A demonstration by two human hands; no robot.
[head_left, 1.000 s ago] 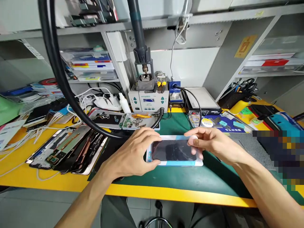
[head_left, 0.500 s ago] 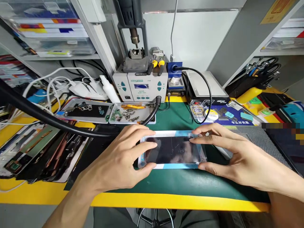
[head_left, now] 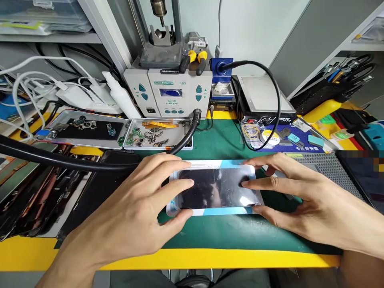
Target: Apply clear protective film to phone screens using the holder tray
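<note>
A phone screen point(head_left: 214, 188) with a dark glossy face lies flat on a white and blue sheet on the green mat point(head_left: 228, 230). My left hand point(head_left: 141, 212) grips its left end, thumb under the near edge and fingers across the top. My right hand point(head_left: 292, 196) holds the right end, index finger pressed on the glass and thumb at the near right corner. Reflections show on the glass.
Two metal trays point(head_left: 156, 140) of small parts lie behind the screen. A soldering station point(head_left: 169, 94) and a hot plate point(head_left: 262, 100) stand at the back. A thick black hose point(head_left: 60, 160) crosses the left, above stacked phone frames point(head_left: 33, 192). The yellow bench edge point(head_left: 210, 258) runs near me.
My view has moved closer and lower over the bench. Both hands stayed on the screen, my right index finger sliding further onto the glass.
</note>
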